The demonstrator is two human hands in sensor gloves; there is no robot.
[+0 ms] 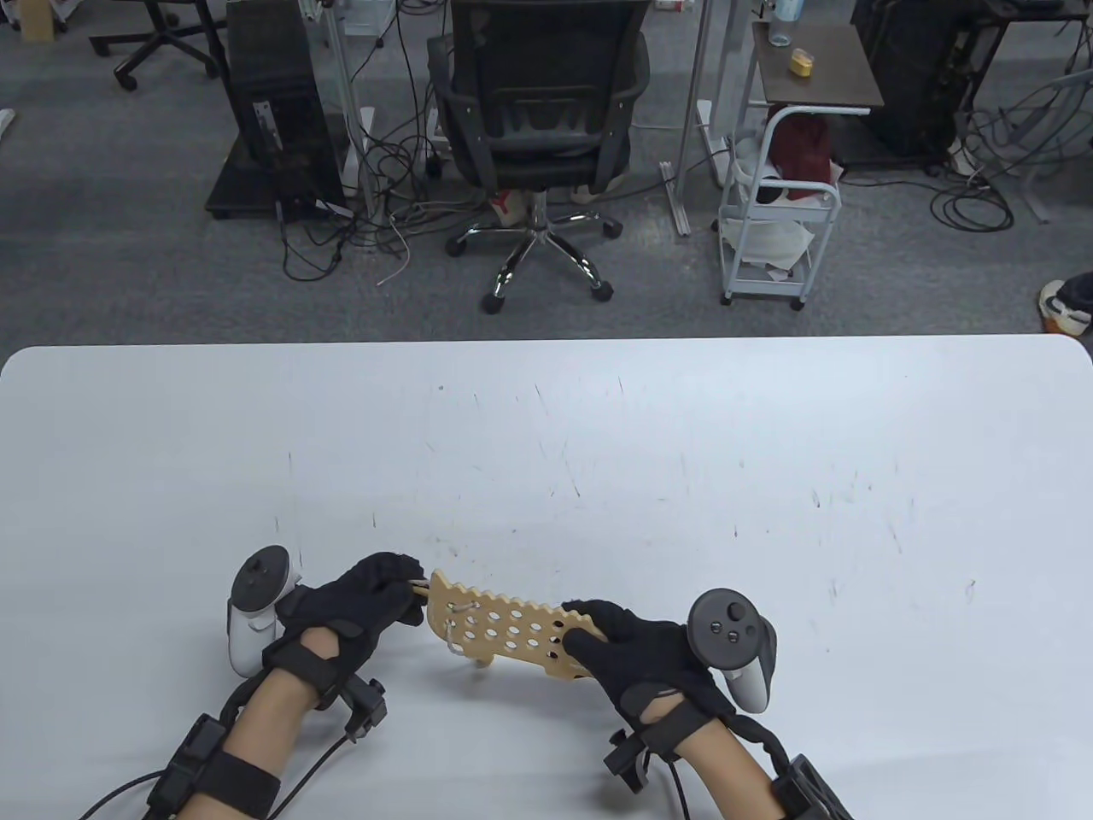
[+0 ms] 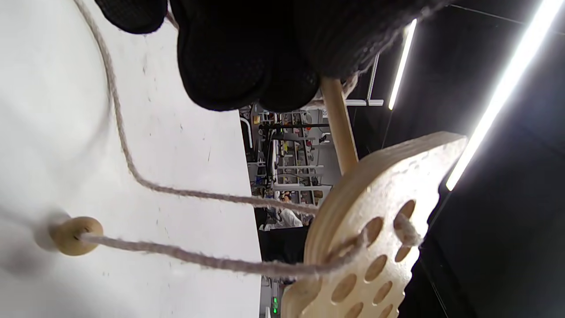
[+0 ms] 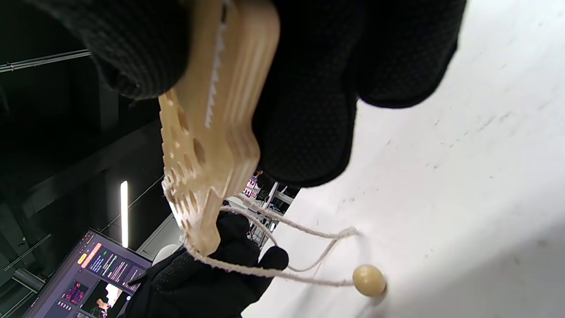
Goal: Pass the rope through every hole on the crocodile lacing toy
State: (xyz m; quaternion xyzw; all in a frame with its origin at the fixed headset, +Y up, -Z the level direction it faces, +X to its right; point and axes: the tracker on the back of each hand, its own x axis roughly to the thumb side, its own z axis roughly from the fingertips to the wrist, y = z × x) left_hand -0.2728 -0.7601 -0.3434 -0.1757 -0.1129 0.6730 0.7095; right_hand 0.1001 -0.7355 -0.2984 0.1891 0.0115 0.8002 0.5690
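The wooden crocodile board [image 1: 504, 628], full of round holes, is held above the white table [image 1: 598, 444]. My right hand [image 1: 598, 636] grips its right end, thumb on top and fingers beneath [image 3: 304, 110]. My left hand [image 1: 400, 589] pinches the rope's thin wooden needle [image 2: 340, 123] at the board's left end. The beige rope [image 2: 176, 191] passes through holes near that end [image 2: 408, 229] and hangs in loops under the board. Its round wooden bead [image 2: 73, 235] rests on the table below; the same bead [image 3: 368, 279] shows in the right wrist view.
Both hands work close to the table's near edge. Beyond the far edge stand an office chair [image 1: 538, 111], a computer tower [image 1: 273, 111] and a white cart [image 1: 781, 213] on the floor.
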